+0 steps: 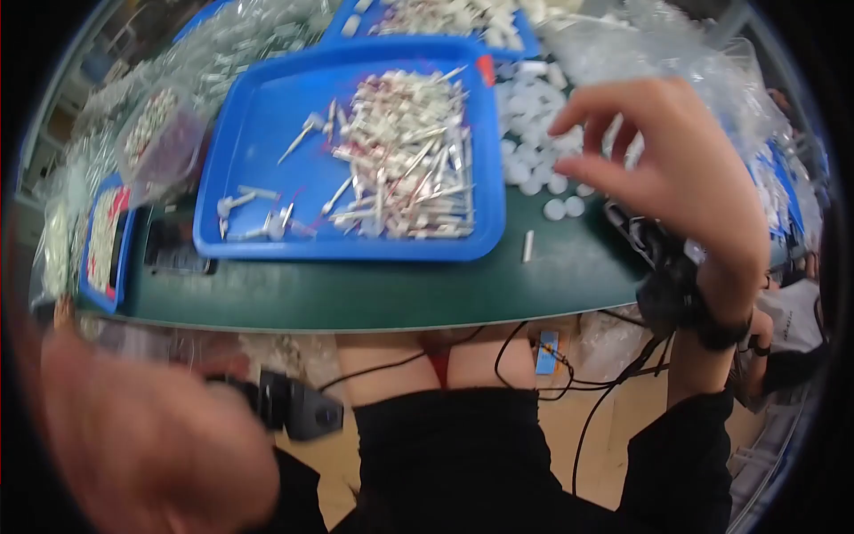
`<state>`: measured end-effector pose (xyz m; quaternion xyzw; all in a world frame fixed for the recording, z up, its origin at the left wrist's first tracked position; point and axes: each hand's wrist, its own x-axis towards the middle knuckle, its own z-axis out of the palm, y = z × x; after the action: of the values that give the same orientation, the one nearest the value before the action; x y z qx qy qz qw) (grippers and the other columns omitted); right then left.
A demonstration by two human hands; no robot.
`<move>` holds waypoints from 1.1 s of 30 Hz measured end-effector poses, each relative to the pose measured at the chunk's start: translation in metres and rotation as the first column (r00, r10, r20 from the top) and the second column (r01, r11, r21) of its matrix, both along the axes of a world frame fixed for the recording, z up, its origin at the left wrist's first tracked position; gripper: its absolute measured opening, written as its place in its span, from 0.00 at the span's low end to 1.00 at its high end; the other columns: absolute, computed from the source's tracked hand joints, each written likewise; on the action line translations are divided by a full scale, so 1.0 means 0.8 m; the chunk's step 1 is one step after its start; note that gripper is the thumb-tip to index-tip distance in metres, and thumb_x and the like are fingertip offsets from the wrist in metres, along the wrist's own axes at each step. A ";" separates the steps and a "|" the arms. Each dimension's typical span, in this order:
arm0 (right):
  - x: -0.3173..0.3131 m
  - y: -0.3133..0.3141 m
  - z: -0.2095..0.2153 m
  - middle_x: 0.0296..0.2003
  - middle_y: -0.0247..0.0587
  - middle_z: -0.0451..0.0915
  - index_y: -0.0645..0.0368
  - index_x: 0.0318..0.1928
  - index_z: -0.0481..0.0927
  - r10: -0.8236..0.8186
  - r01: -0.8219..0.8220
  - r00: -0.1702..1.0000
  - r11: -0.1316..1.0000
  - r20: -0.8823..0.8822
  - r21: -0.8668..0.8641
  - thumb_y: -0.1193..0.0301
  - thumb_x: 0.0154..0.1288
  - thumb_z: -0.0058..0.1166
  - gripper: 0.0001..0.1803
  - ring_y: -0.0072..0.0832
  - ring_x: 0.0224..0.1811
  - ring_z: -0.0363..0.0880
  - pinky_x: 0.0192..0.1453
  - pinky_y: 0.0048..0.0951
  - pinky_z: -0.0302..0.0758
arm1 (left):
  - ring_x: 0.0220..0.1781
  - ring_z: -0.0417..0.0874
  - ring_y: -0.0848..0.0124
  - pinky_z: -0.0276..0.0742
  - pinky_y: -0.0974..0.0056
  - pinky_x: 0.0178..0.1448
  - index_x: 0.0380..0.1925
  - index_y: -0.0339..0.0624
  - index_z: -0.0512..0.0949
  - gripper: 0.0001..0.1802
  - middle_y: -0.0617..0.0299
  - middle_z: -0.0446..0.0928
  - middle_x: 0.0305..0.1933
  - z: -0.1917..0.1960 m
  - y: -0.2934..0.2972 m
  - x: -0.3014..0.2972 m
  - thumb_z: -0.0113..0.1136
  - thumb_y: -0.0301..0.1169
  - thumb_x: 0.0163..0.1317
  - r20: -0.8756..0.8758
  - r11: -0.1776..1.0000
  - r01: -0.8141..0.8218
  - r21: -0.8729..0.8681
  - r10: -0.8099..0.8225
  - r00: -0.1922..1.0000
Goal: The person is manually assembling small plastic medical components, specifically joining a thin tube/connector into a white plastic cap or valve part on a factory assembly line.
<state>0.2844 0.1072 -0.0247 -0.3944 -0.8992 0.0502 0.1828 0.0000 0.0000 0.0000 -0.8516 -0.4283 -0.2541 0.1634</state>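
My right hand hovers over the right side of the green table, beside a heap of round white caps. Its thumb and fingers are apart, and nothing shows between them. Close to the camera at lower left, my left hand is smeared by motion, so its fingers cannot be made out. A large blue tray holds a pile of slim white plastic parts with reddish bits among them. A few loose white parts lie at the tray's left end. One small white stick-like piece rests on the table.
A dark phone-like slab lies left of the tray, near a small blue tray and a clear tub of small parts. Clear plastic bags crowd the back. Black cables hang below the table.
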 end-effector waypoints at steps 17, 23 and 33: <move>-0.015 0.105 -0.110 0.20 0.22 0.73 0.56 0.38 0.83 -0.454 -0.033 0.645 0.787 -0.615 -0.616 0.62 0.64 0.56 0.11 0.07 0.20 0.59 0.22 0.15 0.53 | 0.42 0.82 0.49 0.76 0.52 0.45 0.37 0.38 0.80 0.10 0.46 0.81 0.35 -0.158 0.182 -0.063 0.63 0.28 0.55 0.135 0.772 -0.382 -0.508 0.509 0.850; 0.003 0.115 -0.128 0.19 0.25 0.73 0.59 0.37 0.83 -0.471 0.049 0.578 0.835 -0.666 -0.548 0.63 0.60 0.60 0.12 0.12 0.21 0.65 0.24 0.17 0.58 | 0.45 0.80 0.49 0.75 0.52 0.45 0.44 0.40 0.76 0.14 0.49 0.78 0.41 -0.162 0.174 -0.058 0.61 0.27 0.57 0.073 0.724 -0.662 -0.194 0.684 0.726; 0.001 0.104 -0.139 0.18 0.36 0.75 0.59 0.38 0.83 -0.397 0.294 0.883 0.882 -0.249 -0.368 0.68 0.53 0.62 0.12 0.23 0.23 0.71 0.32 0.27 0.69 | 0.44 0.79 0.55 0.73 0.53 0.49 0.38 0.40 0.79 0.10 0.54 0.77 0.36 -0.156 0.176 0.051 0.62 0.28 0.55 0.157 0.919 0.068 -0.387 -0.007 0.988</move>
<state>0.2853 0.1904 -0.1358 -0.5613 -0.7517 0.2237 0.2643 0.0409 0.1408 -0.1247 -0.8531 -0.4654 -0.2308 -0.0482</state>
